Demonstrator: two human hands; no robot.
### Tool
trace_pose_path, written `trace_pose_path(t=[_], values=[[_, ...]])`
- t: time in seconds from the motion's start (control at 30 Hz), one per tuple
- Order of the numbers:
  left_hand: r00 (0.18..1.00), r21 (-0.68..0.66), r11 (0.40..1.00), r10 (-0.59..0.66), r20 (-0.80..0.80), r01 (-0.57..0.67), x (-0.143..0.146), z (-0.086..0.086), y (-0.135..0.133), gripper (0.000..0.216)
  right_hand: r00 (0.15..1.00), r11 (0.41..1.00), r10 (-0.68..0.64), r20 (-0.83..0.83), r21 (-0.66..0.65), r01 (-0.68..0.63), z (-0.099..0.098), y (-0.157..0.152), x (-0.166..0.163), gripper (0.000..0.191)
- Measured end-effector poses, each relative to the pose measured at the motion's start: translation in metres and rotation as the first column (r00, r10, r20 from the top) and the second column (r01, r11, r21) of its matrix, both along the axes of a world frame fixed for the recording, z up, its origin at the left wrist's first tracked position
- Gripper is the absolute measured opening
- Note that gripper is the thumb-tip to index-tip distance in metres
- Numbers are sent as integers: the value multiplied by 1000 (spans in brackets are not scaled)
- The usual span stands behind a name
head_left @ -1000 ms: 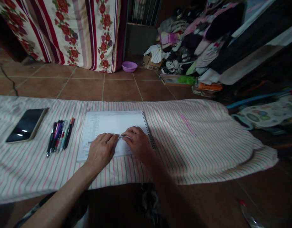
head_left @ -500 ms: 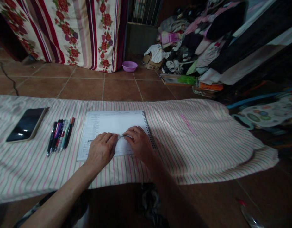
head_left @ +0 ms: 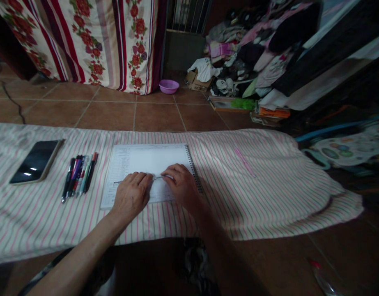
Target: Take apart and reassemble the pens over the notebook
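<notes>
Pen [head_left: 157, 177] spans the notebook [head_left: 146, 158] (9 to 3 o'clock). Left hand [head_left: 132, 196] closes over it; right hand [head_left: 181, 186] pinches its 3 o'clock end.

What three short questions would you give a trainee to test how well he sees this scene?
1. True or false: the phone lies to the right of the notebook.
2. What lies on the cloth between the phone and the notebook? A: pens. B: scissors. C: a cup.
3. Which thin thing runs from the left hand to the right hand, over the notebook?

Key: 1 false, the phone is on its left; 2 A; 3 a pen.
</notes>
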State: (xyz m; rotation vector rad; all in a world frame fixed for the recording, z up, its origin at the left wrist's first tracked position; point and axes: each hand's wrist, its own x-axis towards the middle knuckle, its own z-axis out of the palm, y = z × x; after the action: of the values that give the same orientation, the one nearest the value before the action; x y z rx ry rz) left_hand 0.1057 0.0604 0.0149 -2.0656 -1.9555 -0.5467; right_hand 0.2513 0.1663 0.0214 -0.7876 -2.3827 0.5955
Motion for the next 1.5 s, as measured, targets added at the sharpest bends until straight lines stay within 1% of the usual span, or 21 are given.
trace_pose_path(t=[0.13, 0.27, 0.47, 0.6, 0.9, 1.33, 1.5], values=[[1000, 7, 1000, 2, -2, -2, 0, 1, 0, 25, 1000, 1000, 7, -30, 15, -7, -2, 1, 1, 11], [1000, 19, 1000, -1, 12, 1, 0, 1, 0, 24, 1000, 1000, -1, -31, -5, 1, 0, 1, 1, 11], [999, 3, 1000, -20, 36, 20, 1, 1, -1, 31, 1000, 1000, -11, -21, -12, 11, 2, 0, 1, 11], [999, 7, 1000, -10, 52, 10, 2, 2, -1, 29, 1000, 1000, -2, -21, 0, 2, 1, 0, 2, 10], [1000, 50, 998, 22, -14, -21, 2, 0, 1, 21, 1000, 1000, 10, -15, 19, -10, 0, 1, 1, 11], [1000, 38, 999, -14, -5, 14, 0, 1, 0, 20, 1000, 999, 19, 16, 32, -20, -2, 4, 3, 11], [1000, 5, 1000, 3, -12, -3, -2, 5, -3, 19, 999, 999, 2, 43, 39, -4, -1, 5, 3, 13]])
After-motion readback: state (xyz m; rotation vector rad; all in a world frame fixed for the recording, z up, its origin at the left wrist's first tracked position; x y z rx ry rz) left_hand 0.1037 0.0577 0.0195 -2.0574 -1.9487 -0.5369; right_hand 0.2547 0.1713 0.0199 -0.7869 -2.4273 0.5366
